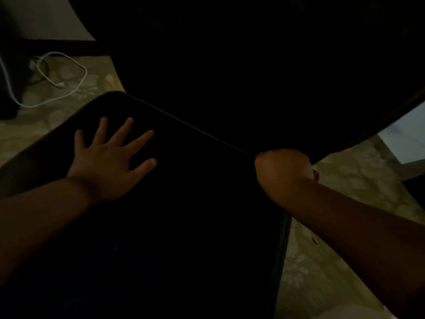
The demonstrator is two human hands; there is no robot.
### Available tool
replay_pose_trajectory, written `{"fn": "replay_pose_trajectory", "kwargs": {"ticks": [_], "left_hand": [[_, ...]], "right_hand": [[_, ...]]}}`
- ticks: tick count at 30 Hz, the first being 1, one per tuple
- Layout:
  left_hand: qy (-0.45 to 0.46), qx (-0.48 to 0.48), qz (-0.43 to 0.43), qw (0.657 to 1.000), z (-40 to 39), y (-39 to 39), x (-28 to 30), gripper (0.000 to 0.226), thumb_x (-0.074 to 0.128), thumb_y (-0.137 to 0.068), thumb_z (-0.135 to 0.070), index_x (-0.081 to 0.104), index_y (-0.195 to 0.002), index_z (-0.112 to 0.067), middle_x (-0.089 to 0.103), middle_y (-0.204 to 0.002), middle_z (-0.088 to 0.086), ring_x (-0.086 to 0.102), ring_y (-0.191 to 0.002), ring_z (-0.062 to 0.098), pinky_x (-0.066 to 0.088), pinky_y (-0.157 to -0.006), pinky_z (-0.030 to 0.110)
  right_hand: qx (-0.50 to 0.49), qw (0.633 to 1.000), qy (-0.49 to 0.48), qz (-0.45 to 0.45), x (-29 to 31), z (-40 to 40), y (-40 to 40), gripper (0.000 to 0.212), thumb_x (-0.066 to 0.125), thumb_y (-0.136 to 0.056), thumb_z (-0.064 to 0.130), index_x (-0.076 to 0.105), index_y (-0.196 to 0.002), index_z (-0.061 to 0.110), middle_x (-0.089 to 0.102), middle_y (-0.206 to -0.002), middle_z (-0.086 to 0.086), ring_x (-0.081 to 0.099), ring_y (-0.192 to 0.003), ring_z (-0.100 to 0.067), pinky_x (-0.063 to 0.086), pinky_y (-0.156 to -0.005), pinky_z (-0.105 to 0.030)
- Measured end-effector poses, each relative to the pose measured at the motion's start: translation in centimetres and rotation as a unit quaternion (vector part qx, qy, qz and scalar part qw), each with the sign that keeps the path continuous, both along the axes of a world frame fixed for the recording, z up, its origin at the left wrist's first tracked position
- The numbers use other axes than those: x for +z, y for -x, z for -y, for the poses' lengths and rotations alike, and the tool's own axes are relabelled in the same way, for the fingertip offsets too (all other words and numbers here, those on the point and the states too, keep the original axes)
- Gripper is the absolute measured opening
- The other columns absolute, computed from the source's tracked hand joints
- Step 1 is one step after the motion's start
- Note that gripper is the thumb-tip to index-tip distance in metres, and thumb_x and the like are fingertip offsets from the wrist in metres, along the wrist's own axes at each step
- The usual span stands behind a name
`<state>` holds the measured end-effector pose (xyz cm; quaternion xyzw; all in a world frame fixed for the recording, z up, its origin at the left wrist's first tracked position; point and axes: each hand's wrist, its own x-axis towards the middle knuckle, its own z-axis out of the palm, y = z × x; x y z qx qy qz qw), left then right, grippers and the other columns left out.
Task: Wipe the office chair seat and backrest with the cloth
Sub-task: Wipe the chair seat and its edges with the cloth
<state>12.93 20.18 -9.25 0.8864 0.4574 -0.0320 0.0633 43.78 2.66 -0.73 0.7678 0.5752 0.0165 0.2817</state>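
Dimly, black seat (184, 203), thin-edged.

Dark frame, plenty lost here
Right hand (284, 173) curls at the seat (184, 203) corner; its fingers hidden, cloth unseen, backrest (230, 65) swallowed by shadow.

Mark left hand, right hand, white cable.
left hand (108, 161): head view, back of the palm.
right hand (284, 168): head view, back of the fist.
white cable (78, 85): head view, loop's right bend.

White cable (69, 72) on patterned floor (345, 180)
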Motion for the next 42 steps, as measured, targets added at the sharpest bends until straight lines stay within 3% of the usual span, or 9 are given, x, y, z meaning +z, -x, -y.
{"fn": "replay_pose_trajectory", "kwargs": {"ticks": [3,6,12,15,20,24,33,39,42], "left_hand": [[0.0,0.01,0.012,1.0,0.6,-0.3,0.2,0.073,0.001,-0.084,-0.094,-0.012,-0.152,-0.07,-0.008,-0.175,-0.013,-0.01,-0.161,0.036,0.003,-0.121,0.074],[-0.003,0.012,0.016,1.0,0.6,-0.1,0.3,0.074,-0.001,-0.083,-0.094,-0.011,-0.152,-0.071,-0.006,-0.176,-0.013,-0.009,-0.162,0.036,0.004,-0.121,0.074],[-0.018,-0.011,0.019,1.0,0.6,-0.7,0.1,0.075,0.0,-0.084,-0.093,-0.007,-0.155,-0.068,-0.004,-0.176,-0.011,-0.008,-0.161,0.036,0.004,-0.121,0.074],[-0.019,-0.001,0.024,1.0,0.7,-0.4,0.0,0.075,0.002,-0.085,-0.093,-0.006,-0.156,-0.067,-0.002,-0.176,-0.01,-0.007,-0.161,0.037,0.004,-0.121,0.074],[-0.013,-0.004,0.034,0.999,1.0,-0.4,0.0,0.073,0.004,-0.087,-0.092,-0.007,-0.155,-0.067,-0.003,-0.176,-0.01,-0.009,-0.161,0.036,0.002,-0.122,0.073],[-0.023,-0.007,0.033,0.999,1.0,-0.6,-0.2,0.073,0.002,-0.087,-0.091,-0.006,-0.155,-0.067,-0.003,-0.176,-0.01,-0.009,-0.161,0.036,0.002,-0.122,0.073],[-0.016,0.001,0.046,0.999,1.6,-0.6,0.0,0.073,0.005,-0.088,-0.091,-0.007,-0.156,-0.065,-0.006,-0.176,-0.011,-0.012,-0.161,0.036,0.001,-0.122,0.073],[-0.018,-0.004,0.049,0.999,1.5,-0.7,-0.1,0.073,0.005,-0.091,-0.089,-0.007,-0.158,-0.063,-0.005,-0.176,-0.008,-0.013,-0.161,0.037,0.0,-0.122,0.073],[-0.018,0.011,0.053,0.998,2.0,-0.3,-0.1,0.073,0.005,-0.092,-0.088,-0.01,-0.158,-0.061,-0.01,-0.176,-0.008,-0.017,-0.16,0.037,-0.002,-0.122,0.073]], "right_hand": [[0.031,0.997,-0.073,0.002,-1.4,0.5,-0.6,0.011,0.07,-0.091,0.007,0.068,-0.085,0.015,0.064,-0.072,-0.004,0.069,-0.067,-0.027,0.027,-0.047,-0.026],[0.025,0.995,-0.094,0.028,-3.0,2.1,-2.9,0.016,0.079,-0.077,0.004,0.077,-0.086,0.016,0.062,-0.058,-0.006,0.062,-0.046,-0.028,0.046,-0.046,-0.028],[-0.005,1.0,-0.008,0.007,-2.4,-1.5,0.2,0.014,0.067,-0.091,0.007,0.071,-0.081,0.016,0.073,-0.085,-0.006,0.075,-0.081,-0.027,0.054,-0.058,-0.034],[-0.008,1.0,-0.019,-0.008,-2.7,-3.5,1.3,0.021,0.063,-0.092,0.003,0.06,-0.074,0.014,0.069,-0.086,-0.009,0.073,-0.084,-0.03,0.053,-0.059,-0.036],[-0.003,0.997,0.008,0.078,-1.7,0.9,-0.7,0.014,0.068,-0.091,0.019,0.07,-0.103,0.025,0.071,-0.084,-0.001,0.075,-0.08,-0.023,0.046,-0.056,-0.03],[-0.049,0.999,-0.004,-0.015,-2.6,-2.3,1.4,0.013,0.066,-0.092,0.007,0.071,-0.092,0.018,0.073,-0.097,-0.008,0.075,-0.093,-0.03,0.062,-0.071,-0.039],[0.007,1.0,-0.013,0.001,-1.4,-1.9,1.9,0.027,0.052,-0.103,0.01,0.064,-0.125,0.019,0.074,-0.107,-0.003,0.074,-0.096,-0.026,0.05,-0.064,-0.032],[-0.042,0.995,-0.072,-0.048,-3.4,-8.4,5.2,0.019,0.055,-0.098,0.0,0.071,-0.099,0.011,0.072,-0.101,-0.012,0.072,-0.094,-0.031,0.045,-0.061,-0.034],[0.017,0.992,-0.107,-0.065,-3.6,-9.0,5.2,0.026,0.055,-0.101,0.004,0.068,-0.12,0.015,0.071,-0.104,-0.008,0.069,-0.095,-0.029,0.04,-0.06,-0.031]]}}
